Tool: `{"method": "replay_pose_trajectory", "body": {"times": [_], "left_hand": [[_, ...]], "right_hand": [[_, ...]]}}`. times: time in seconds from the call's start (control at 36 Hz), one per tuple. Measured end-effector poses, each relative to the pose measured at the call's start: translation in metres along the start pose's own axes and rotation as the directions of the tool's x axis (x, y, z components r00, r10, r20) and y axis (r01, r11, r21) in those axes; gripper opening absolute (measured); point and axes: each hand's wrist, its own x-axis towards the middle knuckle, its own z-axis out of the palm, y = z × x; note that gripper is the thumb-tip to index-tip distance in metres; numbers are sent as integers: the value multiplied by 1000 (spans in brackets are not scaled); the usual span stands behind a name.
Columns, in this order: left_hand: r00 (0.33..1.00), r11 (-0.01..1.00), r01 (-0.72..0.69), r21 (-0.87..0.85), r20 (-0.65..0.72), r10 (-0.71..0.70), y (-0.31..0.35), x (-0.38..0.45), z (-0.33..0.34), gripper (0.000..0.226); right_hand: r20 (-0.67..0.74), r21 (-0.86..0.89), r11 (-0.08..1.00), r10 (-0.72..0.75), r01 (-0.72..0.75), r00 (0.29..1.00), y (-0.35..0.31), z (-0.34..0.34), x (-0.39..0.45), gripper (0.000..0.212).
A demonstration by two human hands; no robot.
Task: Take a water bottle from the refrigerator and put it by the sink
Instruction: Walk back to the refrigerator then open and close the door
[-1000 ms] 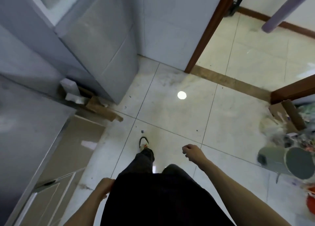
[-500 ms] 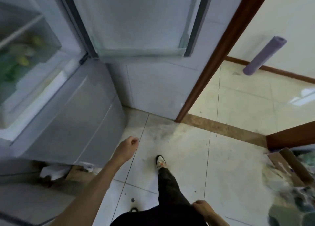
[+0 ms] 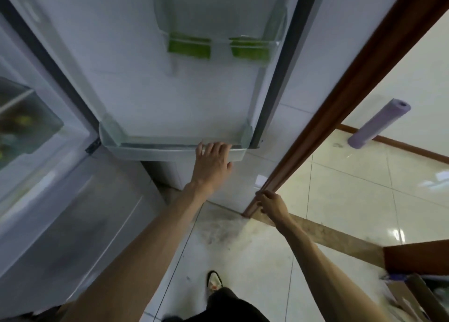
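Note:
The refrigerator door (image 3: 155,91) stands open in front of me. Its upper shelf holds two clear water bottles with green labels, one on the left (image 3: 189,48) and one on the right (image 3: 250,50), both blurred. My left hand (image 3: 213,161) reaches up with fingers apart and touches the rim of the clear lower door bin (image 3: 145,149), well below the bottles. My right hand (image 3: 271,204) hangs lower with curled fingers and holds nothing, right by the brown door frame (image 3: 340,103). The sink is out of view.
The fridge's inside (image 3: 21,127) shows at the left with blurred green and yellow items, and its closed lower drawer front (image 3: 73,224) below. A purple roll (image 3: 379,125) leans in the room beyond the doorway. Cardboard clutter (image 3: 413,297) lies at the bottom right. My foot (image 3: 215,279) is on the tiled floor.
My view has swung up from the floor to the open fridge door. My left hand has risen to the lower door bin. My right hand has come forward next to the door frame.

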Motion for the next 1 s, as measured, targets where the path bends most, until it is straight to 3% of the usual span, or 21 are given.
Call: {"method": "replay_pose_trajectory", "body": {"times": [0.11, 0.22, 0.42, 0.53, 0.58, 0.64, 0.69, 0.75, 0.81, 0.86, 0.94, 1.0], "left_hand": [[991, 999, -35, 7, -131, 35, -7, -13, 6, 37], [990, 999, -34, -11, -140, 32, -14, -37, -3, 30], [976, 990, -118, -83, -196, 99, -37, -101, -17, 37], [946, 973, -187, -134, -291, 142, -52, -139, -27, 25], [945, 967, -218, -134, -277, 174, -60, -150, -30, 16], [974, 979, -140, -148, -199, 110, -69, -174, -42, 30], [980, 963, -68, -259, -197, 16, -82, -206, -55, 45], [957, 897, 82, -434, -216, -192, -99, -240, -81, 34], [881, 848, 160, -505, -315, -354, -124, -274, -117, 25], [712, 869, 166, -466, -553, -433, -154, -308, -163, 23], [305, 914, 174, -367, -863, -404, -201, -349, -239, 31], [0, 919, 199, -340, -938, -347, -233, -368, -280, 46]], "right_hand": [[-191, 106, 953, -261, 284, 946, -73, -21, 7, 30], [-379, 131, 807, -497, 577, 781, -138, -41, -19, 46], [-633, 88, 532, -623, 842, 460, -196, -38, -86, 65], [-733, -39, 447, -620, 894, 278, -185, 1, -133, 46], [-752, -44, 434, -607, 900, 256, -169, 13, -149, 64], [-753, -32, 431, -604, 902, 262, -149, 28, -171, 78], [-724, 3, 396, -633, 918, 275, -137, 46, -202, 76], [-678, -4, 363, -686, 932, 265, -134, 61, -236, 67], [-614, -60, 307, -762, 950, 207, -134, 71, -264, 54], [-554, -129, 222, -824, 966, 116, -139, 81, -287, 53], [-457, -179, 141, -889, 974, 45, -158, 103, -323, 79], [-402, -149, 75, -916, 986, 9, -168, 130, -344, 83]]}}
